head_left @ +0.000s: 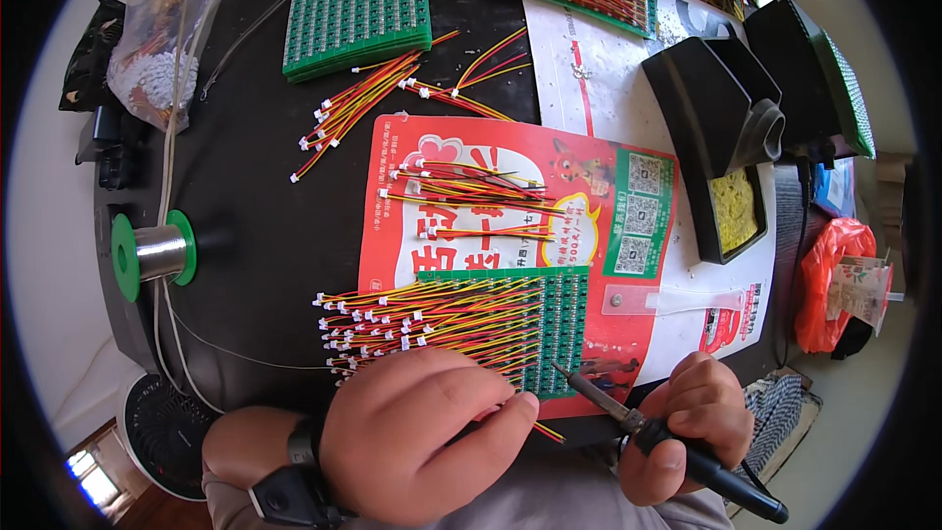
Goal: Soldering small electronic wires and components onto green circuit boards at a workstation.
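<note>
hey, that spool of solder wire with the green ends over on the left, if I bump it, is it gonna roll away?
Probably a little. The spool lies on its side, resting on its round green flanges, so a nudge could roll it across the black table. Its packed metal winding suggests it is heavy for its size, which should slow it. The loose wire trailing from it looks floppy and may drag.

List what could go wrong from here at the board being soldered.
1. The iron in the right hand has its tip close to the left hand's fingertips; a slip could burn them.
2. The tip sits among red and yellow wires on the green board; it may scorch insulation or bridge neighbouring pads.
3. The board rests on a paper sheet, which could singe.
</note>
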`<action>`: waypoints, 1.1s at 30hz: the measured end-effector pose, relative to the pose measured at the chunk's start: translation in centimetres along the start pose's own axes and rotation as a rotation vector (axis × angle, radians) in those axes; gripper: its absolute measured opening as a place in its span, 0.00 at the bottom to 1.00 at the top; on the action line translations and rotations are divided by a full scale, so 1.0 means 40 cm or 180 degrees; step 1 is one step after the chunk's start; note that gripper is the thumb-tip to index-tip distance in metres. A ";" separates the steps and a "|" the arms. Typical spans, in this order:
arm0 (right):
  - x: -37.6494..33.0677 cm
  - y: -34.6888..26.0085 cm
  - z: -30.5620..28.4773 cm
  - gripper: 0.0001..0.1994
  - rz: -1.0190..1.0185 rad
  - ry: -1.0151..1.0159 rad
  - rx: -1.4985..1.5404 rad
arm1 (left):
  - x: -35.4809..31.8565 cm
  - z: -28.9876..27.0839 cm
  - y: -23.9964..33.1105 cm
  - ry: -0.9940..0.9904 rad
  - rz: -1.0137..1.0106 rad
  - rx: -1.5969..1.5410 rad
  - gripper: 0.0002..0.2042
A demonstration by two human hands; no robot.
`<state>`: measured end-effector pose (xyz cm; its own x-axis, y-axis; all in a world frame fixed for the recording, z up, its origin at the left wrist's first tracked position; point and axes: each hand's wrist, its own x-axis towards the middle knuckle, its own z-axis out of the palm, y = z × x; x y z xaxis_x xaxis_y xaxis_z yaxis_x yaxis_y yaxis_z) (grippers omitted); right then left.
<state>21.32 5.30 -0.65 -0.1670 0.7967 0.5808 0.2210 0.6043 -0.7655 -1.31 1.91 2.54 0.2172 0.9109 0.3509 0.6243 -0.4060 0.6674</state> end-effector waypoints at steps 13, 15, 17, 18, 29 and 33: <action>0.008 0.003 0.005 0.13 -0.0084 -0.0102 -0.0064 | -0.009 0.030 0.005 -0.0115 0.0140 0.0144 0.10; 0.008 0.003 0.001 0.13 -0.0111 -0.0152 -0.0022 | -0.027 0.047 0.005 0.0128 0.0030 0.0262 0.10; 0.006 0.004 -0.004 0.12 -0.0127 -0.0163 -0.0017 | -0.024 0.046 0.004 0.0111 0.0076 0.0351 0.11; 0.005 0.006 -0.003 0.12 -0.0141 -0.0180 0.0014 | -0.023 0.046 0.003 0.0094 0.0108 0.0461 0.11; 0.019 -0.001 -0.006 0.10 -0.0126 -0.0485 -0.0068 | -0.017 0.050 0.001 0.0062 0.0062 0.0585 0.12; 0.021 0.004 0.000 0.10 -0.0138 -0.0504 -0.0078 | -0.011 0.042 -0.001 -0.0111 0.0165 0.0651 0.13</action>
<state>21.22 6.04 -0.28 -0.3258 0.7612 0.5608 0.2333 0.6395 -0.7325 -0.16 1.66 1.26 0.2765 0.8926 0.3560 0.7502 -0.4320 0.5005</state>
